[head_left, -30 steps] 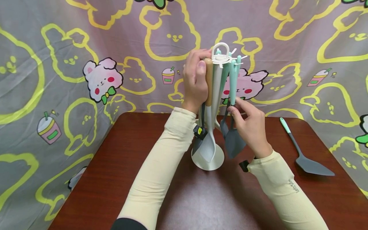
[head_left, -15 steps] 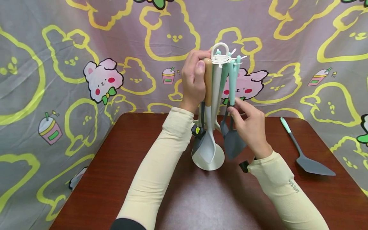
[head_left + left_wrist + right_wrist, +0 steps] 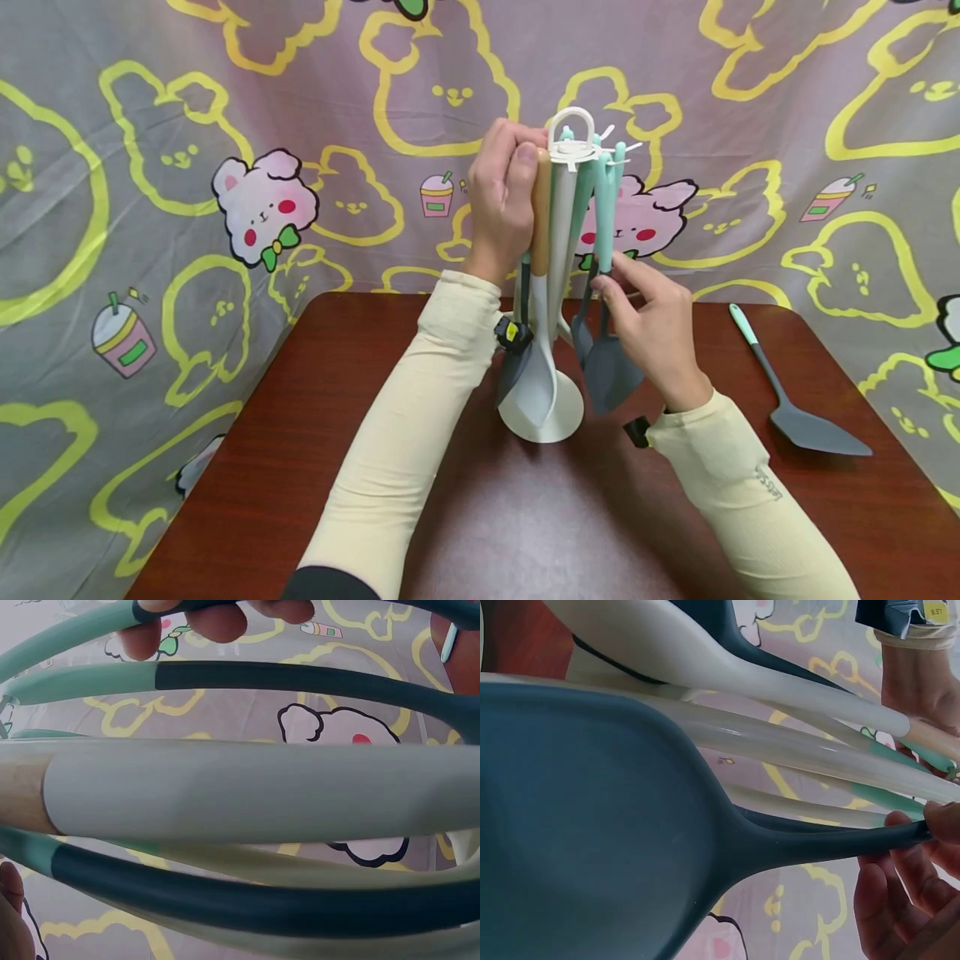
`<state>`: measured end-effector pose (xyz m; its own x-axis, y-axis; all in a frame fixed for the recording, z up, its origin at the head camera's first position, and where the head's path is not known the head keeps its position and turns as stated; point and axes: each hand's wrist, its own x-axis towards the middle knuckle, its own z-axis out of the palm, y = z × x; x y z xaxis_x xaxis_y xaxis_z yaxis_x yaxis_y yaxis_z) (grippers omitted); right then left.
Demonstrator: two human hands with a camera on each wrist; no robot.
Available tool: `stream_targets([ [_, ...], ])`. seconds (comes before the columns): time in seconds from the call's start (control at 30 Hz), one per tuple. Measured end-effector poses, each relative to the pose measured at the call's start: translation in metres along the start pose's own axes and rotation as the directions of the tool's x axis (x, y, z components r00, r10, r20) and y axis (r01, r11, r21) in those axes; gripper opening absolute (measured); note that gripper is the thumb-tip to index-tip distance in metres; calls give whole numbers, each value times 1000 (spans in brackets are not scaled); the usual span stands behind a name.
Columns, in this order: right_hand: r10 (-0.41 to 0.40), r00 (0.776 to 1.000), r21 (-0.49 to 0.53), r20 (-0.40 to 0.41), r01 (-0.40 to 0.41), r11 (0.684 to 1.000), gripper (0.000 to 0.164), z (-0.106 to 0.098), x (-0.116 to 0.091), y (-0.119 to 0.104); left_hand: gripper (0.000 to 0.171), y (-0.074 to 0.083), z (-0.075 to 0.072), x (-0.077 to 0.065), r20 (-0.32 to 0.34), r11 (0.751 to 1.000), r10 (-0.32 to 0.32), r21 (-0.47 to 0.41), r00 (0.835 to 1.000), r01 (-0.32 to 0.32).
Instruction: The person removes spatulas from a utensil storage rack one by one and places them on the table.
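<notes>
A white utensil stand (image 3: 561, 225) with a loop on top and a round base holds several hanging kitchen utensils. My left hand (image 3: 501, 196) is at its upper left, thumb on the wooden handle of a white spoon (image 3: 542, 367) and fingers going behind it. Those fingers are partly hidden. On the right, my right hand (image 3: 656, 325) pinches the neck of a grey turner (image 3: 611, 375) just below its mint handle, whose top is at a hook of the stand. In the right wrist view the turner's broad blade (image 3: 592, 817) fills the left side.
Another grey turner (image 3: 817, 432) with a mint handle lies on the brown table (image 3: 360, 375) at the right. A dark utensil (image 3: 225, 896) hangs beside the white spoon. A patterned cloth (image 3: 352, 200) forms the back and sides behind the table.
My left hand and the wooden-handled spoon have shifted slightly left. The right hand keeps its pinch on the turner with hardly any motion.
</notes>
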<state>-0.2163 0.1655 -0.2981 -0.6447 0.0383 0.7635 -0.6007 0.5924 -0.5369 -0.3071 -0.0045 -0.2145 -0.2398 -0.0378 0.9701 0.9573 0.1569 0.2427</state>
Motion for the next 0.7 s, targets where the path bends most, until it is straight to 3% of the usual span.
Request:
stream_targets([
  [0.7,-9,1000,15,-22,10,1000,24,-4,0,-6,39,0,2,-1,-28,999,-16,40,999,17],
])
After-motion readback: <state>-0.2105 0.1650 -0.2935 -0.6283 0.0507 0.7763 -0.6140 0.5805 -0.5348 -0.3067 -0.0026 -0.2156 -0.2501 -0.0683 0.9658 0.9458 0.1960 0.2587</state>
